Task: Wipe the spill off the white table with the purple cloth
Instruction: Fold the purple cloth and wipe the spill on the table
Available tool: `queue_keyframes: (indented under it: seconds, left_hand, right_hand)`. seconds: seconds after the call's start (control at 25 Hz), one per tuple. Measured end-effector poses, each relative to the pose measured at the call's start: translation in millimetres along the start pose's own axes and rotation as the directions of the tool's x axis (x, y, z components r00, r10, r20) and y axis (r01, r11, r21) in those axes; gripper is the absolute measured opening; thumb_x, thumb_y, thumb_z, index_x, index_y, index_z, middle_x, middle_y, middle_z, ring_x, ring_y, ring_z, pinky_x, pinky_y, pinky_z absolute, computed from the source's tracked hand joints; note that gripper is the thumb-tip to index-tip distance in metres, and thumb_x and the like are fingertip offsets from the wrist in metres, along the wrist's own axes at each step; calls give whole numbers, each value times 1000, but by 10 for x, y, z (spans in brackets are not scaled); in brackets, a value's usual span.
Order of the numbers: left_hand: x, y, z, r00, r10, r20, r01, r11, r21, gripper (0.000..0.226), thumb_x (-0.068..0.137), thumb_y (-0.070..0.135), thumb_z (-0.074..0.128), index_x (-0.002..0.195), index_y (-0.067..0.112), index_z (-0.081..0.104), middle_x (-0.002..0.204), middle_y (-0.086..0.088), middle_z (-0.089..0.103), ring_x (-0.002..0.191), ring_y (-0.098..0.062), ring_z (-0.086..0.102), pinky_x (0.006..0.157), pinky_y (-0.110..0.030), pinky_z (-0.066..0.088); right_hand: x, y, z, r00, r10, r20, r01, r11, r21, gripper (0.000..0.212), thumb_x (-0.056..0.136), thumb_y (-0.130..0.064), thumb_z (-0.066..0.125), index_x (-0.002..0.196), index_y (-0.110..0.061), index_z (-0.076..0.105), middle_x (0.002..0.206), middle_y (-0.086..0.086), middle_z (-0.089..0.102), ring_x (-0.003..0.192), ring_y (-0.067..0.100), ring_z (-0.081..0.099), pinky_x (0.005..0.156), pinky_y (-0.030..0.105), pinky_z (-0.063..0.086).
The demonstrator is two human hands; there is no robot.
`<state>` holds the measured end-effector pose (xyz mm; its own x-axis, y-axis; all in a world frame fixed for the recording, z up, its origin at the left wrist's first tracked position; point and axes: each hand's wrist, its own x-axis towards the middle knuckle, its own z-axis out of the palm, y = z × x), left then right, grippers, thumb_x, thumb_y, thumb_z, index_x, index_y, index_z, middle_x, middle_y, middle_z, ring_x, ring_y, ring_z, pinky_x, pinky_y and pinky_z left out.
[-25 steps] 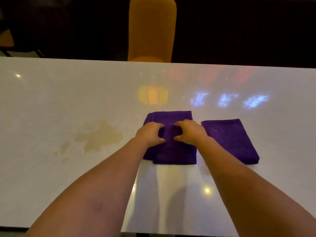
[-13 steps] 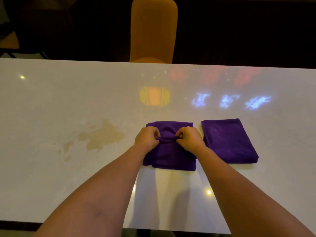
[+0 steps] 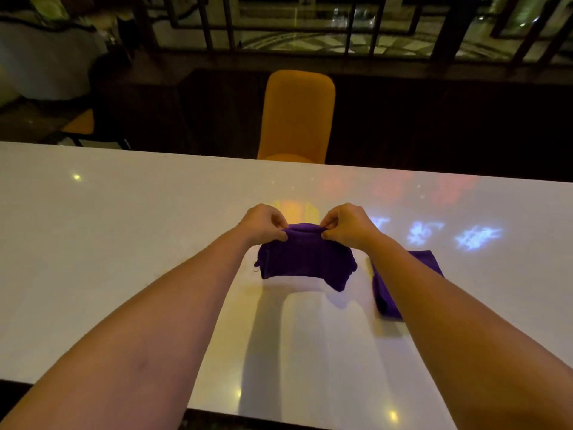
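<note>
Glossy white table (image 3: 124, 243), orange chair (image 3: 297, 116) behind, dim windowed room.

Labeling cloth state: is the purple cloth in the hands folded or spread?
Still folded, lifted off the white table. Left hand and right hand pinch the purple cloth at its top edge; layered corners hang below.

Both arms outstretched, left hand (image 3: 263, 223) and right hand (image 3: 348, 225) pinched closed.
</note>
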<state>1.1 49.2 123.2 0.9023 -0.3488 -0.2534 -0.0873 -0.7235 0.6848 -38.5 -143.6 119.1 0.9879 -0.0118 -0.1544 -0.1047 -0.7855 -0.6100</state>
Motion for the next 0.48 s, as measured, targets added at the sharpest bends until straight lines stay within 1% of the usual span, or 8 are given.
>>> queue_keyframes:
  seconds: [0.08,0.16,0.36,0.48]
  left_hand:
    - [-70,38,-171,1000,20,-22,-19,1000,19,12,73,7,72,80,14,65,74,1,60,73,-16,56,60,-23,46]
    - [-145,25,-319,998,19,-53,-17,999,43,13,74,7,71,80,16,64,74,2,59,71,-14,56,57,-22,46]
    - [-250,-144,-572,997,1,-83,2,999,39,15,75,6,70,77,19,62,76,1,61,73,-14,57,58,-22,48]
    - [-237,-362,-653,997,-8,-73,11,999,43,13,75,7,70,79,17,62,77,1,61,72,-13,57,57,-21,46]
  right_hand:
    - [28,-161,-52,999,-43,-15,43,999,-13,18,81,-7,65,99,-9,70,97,7,66,81,19,57,72,25,48]
    - [71,-335,-46,997,-78,-12,78,996,-32,18,82,-8,65,99,-10,70,97,6,65,82,19,57,72,25,49]
    - [159,-653,83,994,-106,12,106,993,-60,19,82,-8,65,101,-10,69,92,2,61,82,18,57,70,25,49]
    - [235,-783,251,994,-98,41,101,992,-72,20,83,-8,64,102,-9,68,93,4,62,83,19,57,70,25,49]
